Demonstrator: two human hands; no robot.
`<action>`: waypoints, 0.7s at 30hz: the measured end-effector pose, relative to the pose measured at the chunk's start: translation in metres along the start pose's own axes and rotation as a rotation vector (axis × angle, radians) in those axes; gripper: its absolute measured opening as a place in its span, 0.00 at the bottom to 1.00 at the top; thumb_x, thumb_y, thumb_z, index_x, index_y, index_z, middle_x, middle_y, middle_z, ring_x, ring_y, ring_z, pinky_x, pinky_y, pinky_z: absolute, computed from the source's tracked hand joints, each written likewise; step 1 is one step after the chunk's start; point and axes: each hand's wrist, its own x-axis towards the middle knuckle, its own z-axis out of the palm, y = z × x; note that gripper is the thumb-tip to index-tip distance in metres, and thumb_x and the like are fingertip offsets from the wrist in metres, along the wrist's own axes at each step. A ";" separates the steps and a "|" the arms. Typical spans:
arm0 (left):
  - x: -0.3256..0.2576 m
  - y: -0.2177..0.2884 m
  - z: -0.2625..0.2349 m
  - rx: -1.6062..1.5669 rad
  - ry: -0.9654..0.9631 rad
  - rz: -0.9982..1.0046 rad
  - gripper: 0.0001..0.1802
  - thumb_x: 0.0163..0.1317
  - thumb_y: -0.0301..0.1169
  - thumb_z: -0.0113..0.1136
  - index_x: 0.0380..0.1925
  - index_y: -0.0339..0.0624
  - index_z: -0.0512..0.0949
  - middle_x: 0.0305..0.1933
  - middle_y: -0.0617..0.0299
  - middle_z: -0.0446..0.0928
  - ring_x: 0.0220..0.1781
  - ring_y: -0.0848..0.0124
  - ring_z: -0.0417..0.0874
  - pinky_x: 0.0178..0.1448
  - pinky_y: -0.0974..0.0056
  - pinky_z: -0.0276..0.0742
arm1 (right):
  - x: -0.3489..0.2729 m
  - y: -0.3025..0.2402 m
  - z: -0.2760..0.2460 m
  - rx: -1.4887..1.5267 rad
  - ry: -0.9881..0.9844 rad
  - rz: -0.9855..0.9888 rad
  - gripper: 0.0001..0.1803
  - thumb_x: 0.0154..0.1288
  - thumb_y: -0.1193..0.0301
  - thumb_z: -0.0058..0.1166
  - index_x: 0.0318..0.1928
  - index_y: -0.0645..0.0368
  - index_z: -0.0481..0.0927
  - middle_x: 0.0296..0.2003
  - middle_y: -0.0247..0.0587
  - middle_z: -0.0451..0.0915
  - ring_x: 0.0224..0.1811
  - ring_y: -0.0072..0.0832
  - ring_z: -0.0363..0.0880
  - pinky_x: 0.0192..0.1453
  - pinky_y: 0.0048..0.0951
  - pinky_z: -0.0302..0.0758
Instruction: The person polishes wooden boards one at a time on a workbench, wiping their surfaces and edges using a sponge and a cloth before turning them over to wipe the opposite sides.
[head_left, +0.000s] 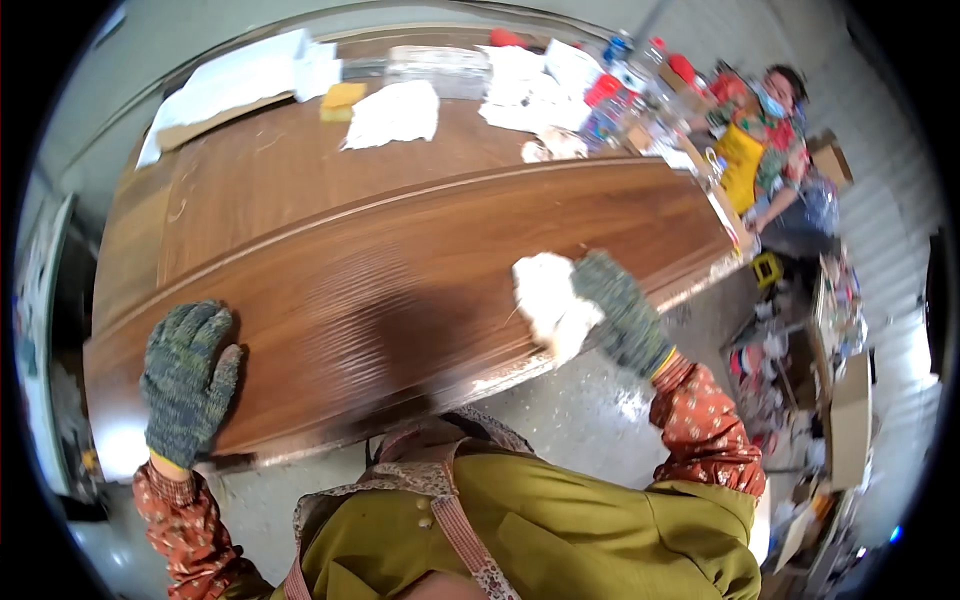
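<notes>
A long brown wood-grain panel (pixel 440 270) with a glossy face lies across the bench in front of me. My left hand (pixel 187 372), in a dark green knitted glove, rests flat on the panel's left end with its fingers stretched out. Toward the panel's near right edge, my right hand (pixel 625 312) wears a matching glove and is closed on a white cloth (pixel 555 305). The cloth touches the panel's surface. Some of the right fingers are hidden behind the cloth.
Along the bench's far side lie a yellow sponge (pixel 343 101), a crumpled white cloth (pixel 393 114) and white sheets (pixel 235 88). Plastic bottles (pixel 612 120) crowd the far right corner. Beyond them sits a masked person (pixel 775 140). Cluttered shelves (pixel 800 370) stand at right.
</notes>
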 end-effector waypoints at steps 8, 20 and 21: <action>0.104 0.019 0.046 -0.098 -0.119 0.042 0.21 0.59 0.37 0.56 0.51 0.41 0.74 0.55 0.47 0.72 0.57 0.50 0.72 0.61 0.54 0.65 | -0.055 0.061 -0.005 -0.233 0.454 0.312 0.25 0.47 0.76 0.45 0.51 0.62 0.71 0.48 0.52 0.72 0.57 0.47 0.66 0.68 0.42 0.58; 0.154 0.063 0.106 -0.220 -0.129 -0.177 0.20 0.64 0.42 0.51 0.50 0.41 0.74 0.49 0.49 0.76 0.52 0.54 0.76 0.56 0.57 0.69 | -0.107 0.158 -0.048 -0.447 0.227 0.776 0.26 0.54 0.71 0.51 0.56 0.62 0.69 0.55 0.50 0.70 0.61 0.46 0.64 0.69 0.41 0.56; 0.156 0.067 0.105 -0.215 -0.132 -0.197 0.20 0.64 0.42 0.51 0.50 0.42 0.75 0.49 0.49 0.76 0.52 0.54 0.76 0.56 0.57 0.69 | -0.099 0.156 -0.052 -0.526 0.158 0.785 0.27 0.53 0.70 0.53 0.55 0.63 0.69 0.55 0.51 0.70 0.60 0.46 0.65 0.68 0.41 0.57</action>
